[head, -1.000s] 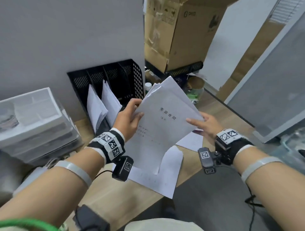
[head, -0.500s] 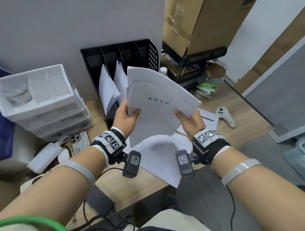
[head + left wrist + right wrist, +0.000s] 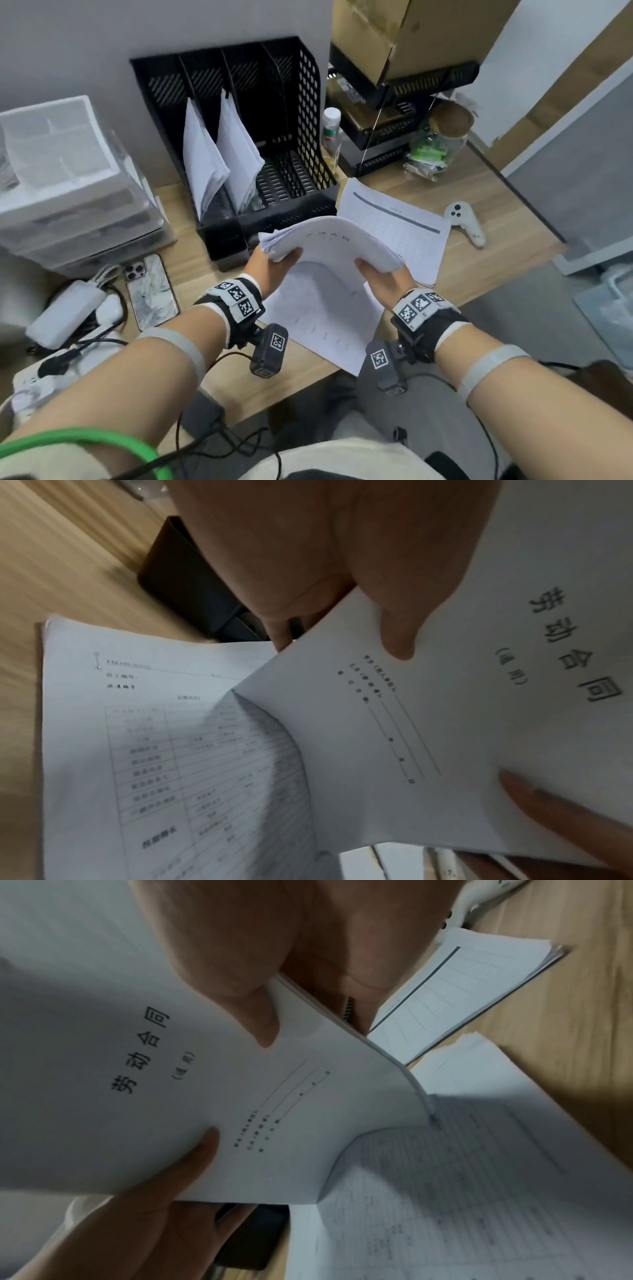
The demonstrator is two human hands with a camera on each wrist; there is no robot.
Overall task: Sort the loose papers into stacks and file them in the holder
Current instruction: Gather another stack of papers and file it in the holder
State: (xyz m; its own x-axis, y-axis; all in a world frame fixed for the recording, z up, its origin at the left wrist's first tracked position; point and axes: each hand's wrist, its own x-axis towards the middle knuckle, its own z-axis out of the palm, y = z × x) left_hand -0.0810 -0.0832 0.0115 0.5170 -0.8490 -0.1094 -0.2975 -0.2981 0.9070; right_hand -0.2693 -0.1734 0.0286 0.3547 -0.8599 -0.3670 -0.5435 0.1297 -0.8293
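White contract sheets [image 3: 337,245] bow between the left hand [image 3: 270,270] and right hand [image 3: 385,279], both pinching the bundle's edges. Squaring them first, I reckon, eases entry into the black holder [image 3: 308,102].

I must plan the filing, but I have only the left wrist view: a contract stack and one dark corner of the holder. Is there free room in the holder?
Observer: Yes. In the head view the rightmost compartment of the holder is empty, and its floor is bare.
Operator: And the other compartments?
Observer: Two bundles of filed papers lean in compartments to the left of it.
Operator: Do more papers wait on the desk, apart from the form under the stack?
Observer: Yes. A sheaf with a dark header line lies flat on the desk, to the right of the contract stack and in front of the holder's right corner.
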